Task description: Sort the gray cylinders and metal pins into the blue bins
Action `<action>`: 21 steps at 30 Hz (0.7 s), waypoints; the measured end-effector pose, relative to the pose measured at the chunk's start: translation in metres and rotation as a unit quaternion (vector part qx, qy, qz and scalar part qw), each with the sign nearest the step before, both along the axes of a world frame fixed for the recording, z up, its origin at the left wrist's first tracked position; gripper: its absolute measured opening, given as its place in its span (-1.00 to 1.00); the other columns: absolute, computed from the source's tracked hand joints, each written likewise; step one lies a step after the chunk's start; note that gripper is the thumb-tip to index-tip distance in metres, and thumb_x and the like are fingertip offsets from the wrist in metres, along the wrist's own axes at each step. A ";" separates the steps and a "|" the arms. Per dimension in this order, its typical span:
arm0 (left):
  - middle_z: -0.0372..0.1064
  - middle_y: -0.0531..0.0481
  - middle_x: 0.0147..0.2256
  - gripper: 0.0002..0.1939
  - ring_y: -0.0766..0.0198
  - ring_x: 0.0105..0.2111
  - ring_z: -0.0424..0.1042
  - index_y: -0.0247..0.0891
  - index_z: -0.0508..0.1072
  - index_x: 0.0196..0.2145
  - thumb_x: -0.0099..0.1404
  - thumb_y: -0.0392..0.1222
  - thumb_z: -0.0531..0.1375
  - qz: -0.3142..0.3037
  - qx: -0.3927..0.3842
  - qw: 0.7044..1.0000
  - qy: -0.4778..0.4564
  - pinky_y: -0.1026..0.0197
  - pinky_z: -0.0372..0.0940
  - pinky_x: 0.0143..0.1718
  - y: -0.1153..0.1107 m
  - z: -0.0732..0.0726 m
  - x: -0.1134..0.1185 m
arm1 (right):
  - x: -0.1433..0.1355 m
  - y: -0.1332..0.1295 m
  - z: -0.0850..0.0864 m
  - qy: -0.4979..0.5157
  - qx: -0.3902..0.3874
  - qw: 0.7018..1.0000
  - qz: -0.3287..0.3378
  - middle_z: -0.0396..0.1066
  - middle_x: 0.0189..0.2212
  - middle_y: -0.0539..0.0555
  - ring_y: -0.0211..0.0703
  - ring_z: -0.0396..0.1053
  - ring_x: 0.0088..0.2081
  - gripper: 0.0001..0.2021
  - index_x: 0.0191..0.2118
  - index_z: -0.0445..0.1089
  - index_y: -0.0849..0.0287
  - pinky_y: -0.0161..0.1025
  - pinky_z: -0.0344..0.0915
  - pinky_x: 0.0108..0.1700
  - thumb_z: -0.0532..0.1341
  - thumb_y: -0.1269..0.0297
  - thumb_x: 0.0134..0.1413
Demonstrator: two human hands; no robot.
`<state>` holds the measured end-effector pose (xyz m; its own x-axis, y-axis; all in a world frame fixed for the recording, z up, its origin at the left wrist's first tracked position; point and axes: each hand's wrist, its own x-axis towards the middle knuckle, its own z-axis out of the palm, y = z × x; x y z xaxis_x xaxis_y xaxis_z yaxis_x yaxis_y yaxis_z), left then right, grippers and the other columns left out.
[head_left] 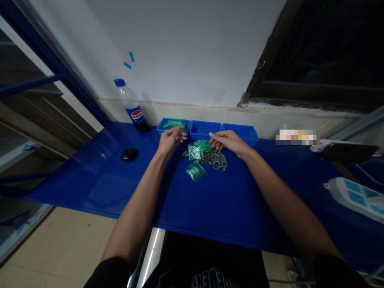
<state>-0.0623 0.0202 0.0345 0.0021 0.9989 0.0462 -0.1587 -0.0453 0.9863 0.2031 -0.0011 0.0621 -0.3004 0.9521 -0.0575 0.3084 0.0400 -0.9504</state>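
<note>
My left hand (172, 141) hovers at the front edge of the left blue bin (160, 129), which holds green plastic packets (172, 124). Its fingers are loosely bent and apart, with nothing visible in them. My right hand (228, 141) is over the pile, thumb and fingers apart, fingertips close to a shiny green plastic packet (198, 149); whether they touch it I cannot tell. Under and beside that hand lie brass-coloured screws (209, 158) and grey wall plugs (221, 161). A second small green packet (195, 171) lies nearer to me on the blue table (210, 204).
A middle blue bin (206, 128) and a right blue bin (240, 132) continue the row along the wall. To the left stand a Pepsi bottle (133, 108) and a black mouse (129, 155). At the right are a phone (349, 153) and a white power strip (357, 196).
</note>
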 end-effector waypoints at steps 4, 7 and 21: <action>0.60 -0.15 -0.33 -0.53 0.25 -0.40 0.56 -0.33 0.61 -0.19 0.28 0.20 0.35 0.002 0.009 0.995 0.095 0.28 0.40 -0.40 -0.001 -0.002 -0.007 | 0.001 -0.001 0.002 -0.001 -0.004 1.000 0.004 0.59 -0.40 0.16 -0.18 0.42 -0.43 -0.58 -0.38 0.55 0.11 -0.16 0.33 -0.38 0.30 -0.17 0.22; 0.62 -0.13 -0.30 -0.54 0.16 -0.32 0.58 -0.28 0.66 -0.19 0.19 0.18 0.41 -0.054 0.097 0.955 0.274 0.22 0.41 -0.32 -0.006 0.001 -0.011 | 0.001 -0.002 0.004 -0.004 -0.005 1.000 -0.001 0.60 -0.39 0.17 -0.17 0.43 -0.43 -0.58 -0.38 0.55 0.11 -0.16 0.35 -0.39 0.31 -0.17 0.20; 0.57 0.00 -0.42 -0.71 0.27 -0.43 0.50 -0.30 0.59 -0.24 0.10 -0.13 0.45 -0.156 0.128 0.877 0.435 0.26 0.30 -0.32 -0.011 0.002 -0.011 | 0.002 0.001 0.001 0.006 -0.001 1.000 0.007 0.58 -0.42 0.15 -0.18 0.44 -0.45 -0.59 -0.38 0.57 0.11 -0.17 0.34 -0.39 0.33 -0.17 0.18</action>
